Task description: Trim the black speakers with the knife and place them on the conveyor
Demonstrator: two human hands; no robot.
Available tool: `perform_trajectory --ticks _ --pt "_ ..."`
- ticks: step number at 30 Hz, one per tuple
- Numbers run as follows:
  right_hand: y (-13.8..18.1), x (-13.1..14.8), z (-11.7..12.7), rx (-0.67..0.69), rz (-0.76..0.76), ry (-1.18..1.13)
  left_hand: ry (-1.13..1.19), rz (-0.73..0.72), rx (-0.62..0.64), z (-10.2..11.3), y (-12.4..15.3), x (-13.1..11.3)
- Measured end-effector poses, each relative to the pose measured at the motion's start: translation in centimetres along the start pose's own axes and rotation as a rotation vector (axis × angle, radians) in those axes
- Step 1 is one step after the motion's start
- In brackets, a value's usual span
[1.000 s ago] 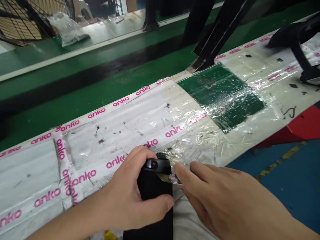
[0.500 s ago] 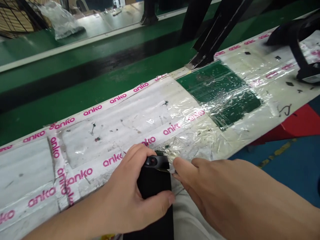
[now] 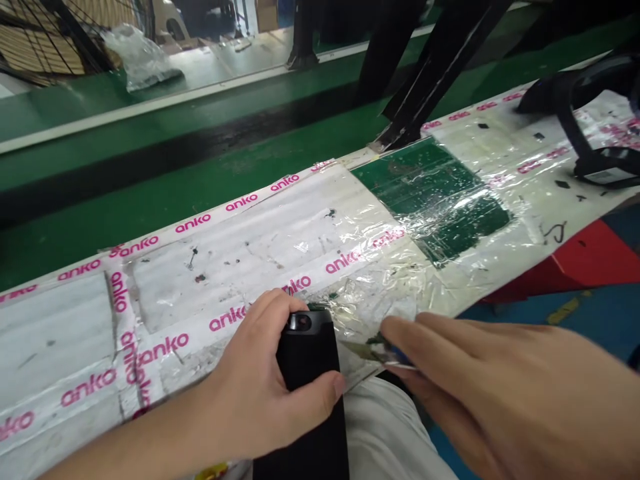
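My left hand (image 3: 273,380) grips a black, flat, elongated object (image 3: 313,413) near its upper end, fingers over the far side and thumb across its face. At that end sits a glossy black cap with an oval recess (image 3: 301,323). The object's lower part runs out of the frame at the bottom. To its right, my right hand (image 3: 470,380) is closed around a small knife (image 3: 367,351). The knife's thin blade points left toward the object's side, with a little gap between them; most of the handle is hidden in the fingers.
A workbench (image 3: 280,240) covered in white sheet and pink-lettered tape runs diagonally across, with a green patch (image 3: 440,193) under clear film. Black curved parts (image 3: 575,127) lie at right. Behind are a dark post (image 3: 435,73), a plastic bag (image 3: 143,60) and a red object (image 3: 575,260).
My right hand has drawn back to the right with the knife, away from the capped end, so the blade now shows. My left hand keeps its hold. The view has shifted slightly.
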State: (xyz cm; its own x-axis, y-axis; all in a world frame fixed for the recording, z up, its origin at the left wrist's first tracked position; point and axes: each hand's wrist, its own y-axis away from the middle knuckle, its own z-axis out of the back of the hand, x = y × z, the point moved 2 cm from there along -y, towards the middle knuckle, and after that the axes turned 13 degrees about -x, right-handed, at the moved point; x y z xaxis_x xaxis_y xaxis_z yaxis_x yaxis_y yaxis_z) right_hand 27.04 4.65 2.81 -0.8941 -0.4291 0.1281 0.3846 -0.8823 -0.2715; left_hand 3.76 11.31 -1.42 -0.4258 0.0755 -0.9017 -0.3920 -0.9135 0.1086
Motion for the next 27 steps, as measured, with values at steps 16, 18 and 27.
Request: perform_trajectory --ticks 16,18,27 --pt "1.8 0.8 -7.1 -0.041 -0.451 -0.513 -0.524 0.044 0.11 4.2 -0.3 -2.1" --pt "1.7 0.8 -7.3 -0.073 -0.469 -0.529 -0.538 0.05 0.098 4.2 -0.6 -2.0" --pt "2.1 0.3 -7.5 -0.142 -0.51 -0.611 0.352 0.239 0.254 2.8 -1.5 1.8"
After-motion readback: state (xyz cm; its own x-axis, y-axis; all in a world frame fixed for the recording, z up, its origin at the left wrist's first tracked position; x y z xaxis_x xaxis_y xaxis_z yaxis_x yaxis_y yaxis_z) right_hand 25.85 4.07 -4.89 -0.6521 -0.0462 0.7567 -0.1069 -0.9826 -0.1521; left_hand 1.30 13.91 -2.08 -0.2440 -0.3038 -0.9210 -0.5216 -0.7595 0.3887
